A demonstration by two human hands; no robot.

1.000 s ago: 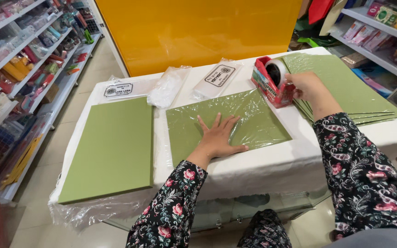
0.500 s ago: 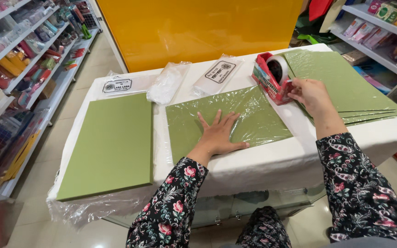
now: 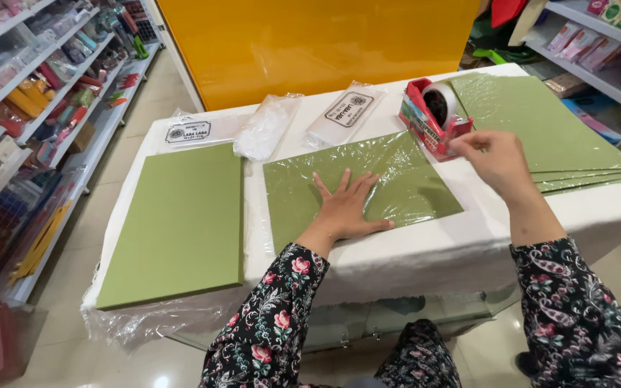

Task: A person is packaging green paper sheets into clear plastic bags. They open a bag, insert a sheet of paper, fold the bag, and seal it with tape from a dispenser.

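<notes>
Left hand (image 3: 345, 210) presses flat, fingers spread, on a thin, slippery plastic-wrapped green sheet (image 3: 397, 183); right hand (image 3: 496, 159), at two o'clock, pinches tape beside the red dispenser (image 3: 433, 118).

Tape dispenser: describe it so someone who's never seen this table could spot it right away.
Start at the white-covered table in front of the yellow panel. Toward its far right, between the plastic-wrapped green sheet under the left hand and the stack of green sheets, sits the tape dispenser, just beyond the right hand. It is the only red, boxy thing there, carrying a roll of tape.
</notes>
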